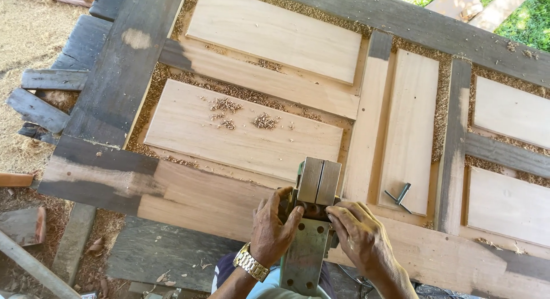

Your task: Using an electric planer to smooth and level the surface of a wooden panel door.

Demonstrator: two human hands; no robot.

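Both hands curl down: left hand (274, 223) and right hand (356, 229) clamped on the metal planer (312, 219).

Your door (240, 133): pale tan panels, grey weathered frame; grey-green metal planer (309, 219); gold watch (250, 263), lower centre.

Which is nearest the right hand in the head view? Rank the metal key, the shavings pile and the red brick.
From the right hand:
1. Metal key, just beyond it on a pale panel.
2. Shavings pile, farther up on the middle panel.
3. Red brick, far left, on the ground.
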